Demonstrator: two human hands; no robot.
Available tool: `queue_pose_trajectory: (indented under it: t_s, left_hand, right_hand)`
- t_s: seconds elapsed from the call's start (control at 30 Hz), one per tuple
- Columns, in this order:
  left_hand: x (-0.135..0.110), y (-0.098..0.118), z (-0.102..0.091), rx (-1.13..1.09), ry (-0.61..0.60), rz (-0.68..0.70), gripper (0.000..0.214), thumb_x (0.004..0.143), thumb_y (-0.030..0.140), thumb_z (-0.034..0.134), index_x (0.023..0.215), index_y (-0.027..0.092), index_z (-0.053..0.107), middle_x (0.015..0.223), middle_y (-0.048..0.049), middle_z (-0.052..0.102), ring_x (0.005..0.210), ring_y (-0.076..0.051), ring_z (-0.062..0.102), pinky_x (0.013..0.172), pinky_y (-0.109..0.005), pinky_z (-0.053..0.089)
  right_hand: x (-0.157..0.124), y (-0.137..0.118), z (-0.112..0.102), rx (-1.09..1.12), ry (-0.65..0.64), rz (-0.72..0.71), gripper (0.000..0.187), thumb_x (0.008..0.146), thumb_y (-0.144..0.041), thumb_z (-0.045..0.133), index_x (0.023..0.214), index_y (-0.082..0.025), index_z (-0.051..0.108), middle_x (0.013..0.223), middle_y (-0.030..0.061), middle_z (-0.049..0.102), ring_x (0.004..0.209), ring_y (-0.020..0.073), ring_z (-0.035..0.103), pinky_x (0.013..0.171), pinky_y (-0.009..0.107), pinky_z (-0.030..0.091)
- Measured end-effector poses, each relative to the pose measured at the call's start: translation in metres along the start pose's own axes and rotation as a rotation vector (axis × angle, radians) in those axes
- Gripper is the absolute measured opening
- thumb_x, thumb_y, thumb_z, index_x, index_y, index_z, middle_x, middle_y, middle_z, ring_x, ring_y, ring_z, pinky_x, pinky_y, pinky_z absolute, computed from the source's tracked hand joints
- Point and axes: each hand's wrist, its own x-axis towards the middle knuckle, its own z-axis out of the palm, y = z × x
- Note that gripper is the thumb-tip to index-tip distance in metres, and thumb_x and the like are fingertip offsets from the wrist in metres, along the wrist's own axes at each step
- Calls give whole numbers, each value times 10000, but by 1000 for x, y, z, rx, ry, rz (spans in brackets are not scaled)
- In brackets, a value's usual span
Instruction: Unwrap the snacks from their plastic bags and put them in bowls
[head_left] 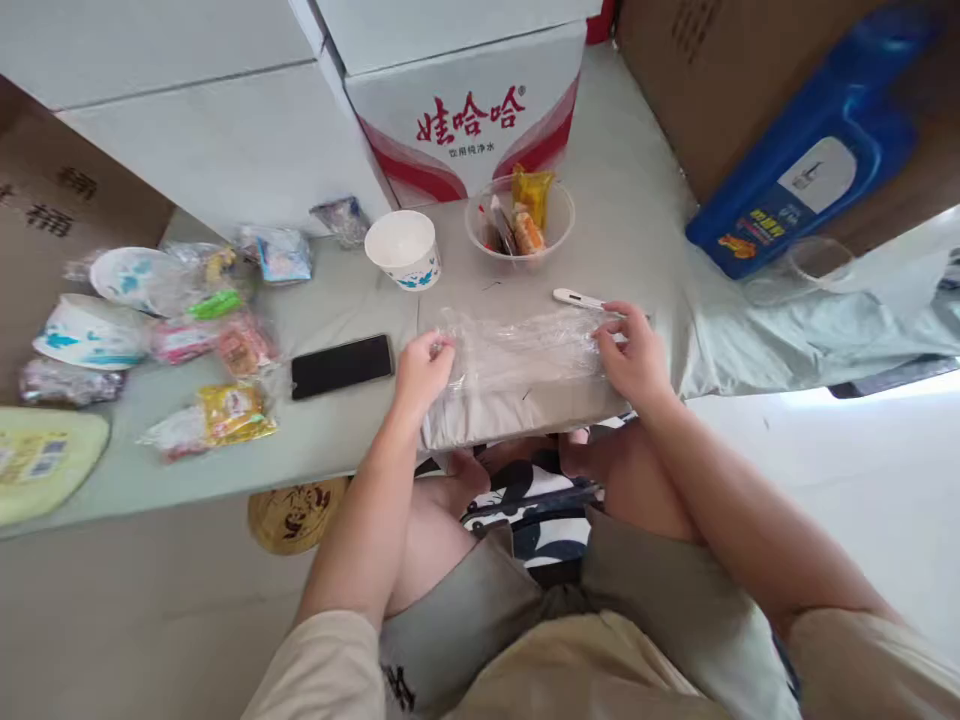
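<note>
A crumpled transparent plastic sheet or bag [517,350] lies stretched across the table edge in front of me. My left hand [425,372] pinches its left end, thumb pressed to the fingers. At the other end, my right hand [634,358] grips the plastic between thumb and fingers. Just beyond the right fingertips rests a slim white tool [577,298], perhaps a small cutter; its right end is hidden by the hand. Behind the plastic stand a white paper cup [405,250] with blue print and a transparent bowl [480,235] with several wrapped snacks in it.
A black phone [342,367] lies left of my left hand. Farther left are wrapped snacks [238,413] and tipped paper cups [94,330]. White cartons [465,130] line the back. On the right, a blue bottle [795,170] stands by a transparent cup [821,262].
</note>
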Motion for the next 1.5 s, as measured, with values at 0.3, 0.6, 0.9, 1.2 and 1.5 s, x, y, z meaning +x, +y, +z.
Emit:
queue_pose_trajectory:
  t_s: [0.3, 0.6, 0.9, 1.2, 1.5]
  left_hand:
    - [-5, 8, -2, 323, 139, 8, 266, 858, 340, 615, 1068, 203, 703, 1037, -135, 722, 1013, -304, 666, 874, -405, 492]
    - [4, 4, 8, 58, -44, 296, 580, 753, 12, 581, 1290, 232, 611, 995, -85, 712, 1013, -267, 633, 963, -432, 466]
    - [2, 0, -9, -570, -239, 412, 516, 713, 104, 674, 1203, 238, 580, 846, 18, 651, 769, -119, 622, 814, -281, 496]
    - [-4, 8, -16, -1276, -343, -117, 427, 745, 475, 769, 1041, 192, 650, 1156, -107, 715, 1100, -239, 684, 921, -358, 543]
    - [2, 35, 0, -976, -403, -259, 114, 830, 167, 650, 944, 172, 639, 823, -29, 761, 736, -117, 725, 741, -234, 552]
  right_hand:
    - [-2, -1, 7, -303, 38, -189, 574, 817, -250, 538, 1391, -237, 533, 1236, 163, 556, 1039, 326, 600, 837, 494, 527]
    - [-44, -11, -19, -504, -312, -480, 673, 763, -213, 570, 1424, -309, 487, 1532, 149, 373, 1447, 442, 316, 1102, 676, 312]
    - [7, -87, 31, -150, -645, -340, 524, 753, -328, 663, 1255, -196, 601, 1062, 111, 701, 956, 280, 658, 843, 411, 500]
    - [3, -83, 61, 767, -449, 129, 289, 773, -479, 686, 842, -227, 563, 637, -55, 541, 455, 80, 435, 453, 249, 328]
    - [12, -77, 67, 843, -495, 219, 307, 704, -372, 713, 946, -218, 604, 805, -7, 699, 567, 108, 607, 545, 257, 478]
